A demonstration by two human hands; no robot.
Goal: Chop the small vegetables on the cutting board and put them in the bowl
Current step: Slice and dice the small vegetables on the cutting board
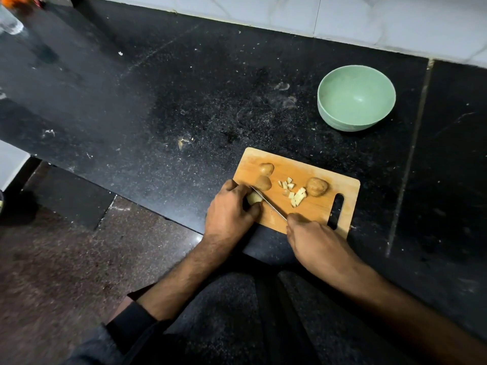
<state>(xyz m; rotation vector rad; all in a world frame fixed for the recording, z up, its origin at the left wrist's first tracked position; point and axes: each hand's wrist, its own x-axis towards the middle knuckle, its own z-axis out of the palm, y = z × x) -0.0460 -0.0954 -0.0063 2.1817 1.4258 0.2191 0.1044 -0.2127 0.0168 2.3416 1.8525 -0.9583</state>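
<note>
The left hand [232, 209] has its fingers curled down over a pale, peeled vegetable piece [254, 198], pinning it to the near-left corner of the cutting board [311, 206]. Just right of those fingers the knife [268, 204] blade runs slantwise, its tip by a whole brown vegetable [263, 183] and its handle hidden inside the right hand [313, 233], whose fingers are wrapped round it at the board's near edge.

Beyond the blade lie a scatter of pale cut pieces [296, 194], a second whole vegetable [266, 168] near the far-left corner, and a third, rounder and rough-skinned [317, 187], to the right beside the board's handle slot [337, 210]. The cut faces are cream; the skins are tan.

The board's near edge sits close to the counter's [158, 114] front lip. Bare dark, speckled stone stretches left and beyond. The green bowl [356, 97] stands well apart, past the board's far-right corner, upright, with nothing visible inside, near the white tiled wall [290, 11].
</note>
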